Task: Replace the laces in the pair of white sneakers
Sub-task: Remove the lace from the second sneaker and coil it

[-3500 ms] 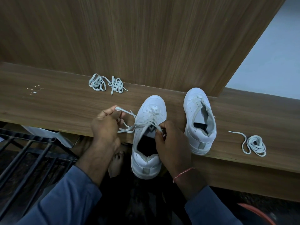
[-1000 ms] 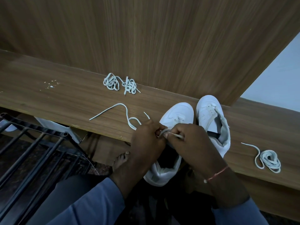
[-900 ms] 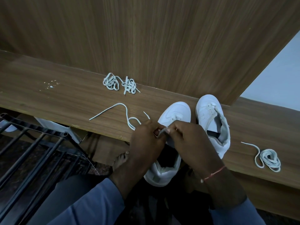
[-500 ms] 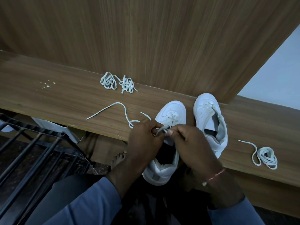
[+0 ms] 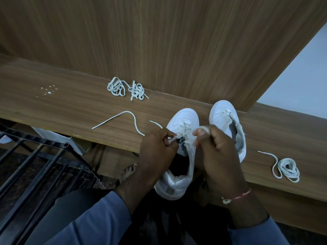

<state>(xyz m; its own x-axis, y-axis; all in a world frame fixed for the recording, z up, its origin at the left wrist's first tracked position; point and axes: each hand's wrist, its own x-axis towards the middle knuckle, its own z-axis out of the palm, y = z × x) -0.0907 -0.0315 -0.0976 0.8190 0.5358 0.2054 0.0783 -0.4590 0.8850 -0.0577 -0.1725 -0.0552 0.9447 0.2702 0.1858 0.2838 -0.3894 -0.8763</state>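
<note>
Centre of frame: one white sneaker (image 5: pixel 184 119) lies on the wooden ledge (image 5: pixel 70 106), toe toward the top of the frame, heel overhanging the near edge. Upper is plain white and its opening is dark. A pale lace (image 5: pixel 131 114) crosses the eyelets nearest the toe; its free length trails left across the ledge.

Left hand (image 5: pixel 157 147): fingers curled, pinching the lace beside the eyelets. Right hand (image 5: pixel 217 149): fingers curled, pinching a stretch of the same lace above the tongue.

Second white sneaker (image 5: pixel 223 110) stands just to the right, partly laced. Tangled laces (image 5: pixel 123 88) lie at upper centre; a coiled lace (image 5: pixel 287 169) lies at right.
</note>
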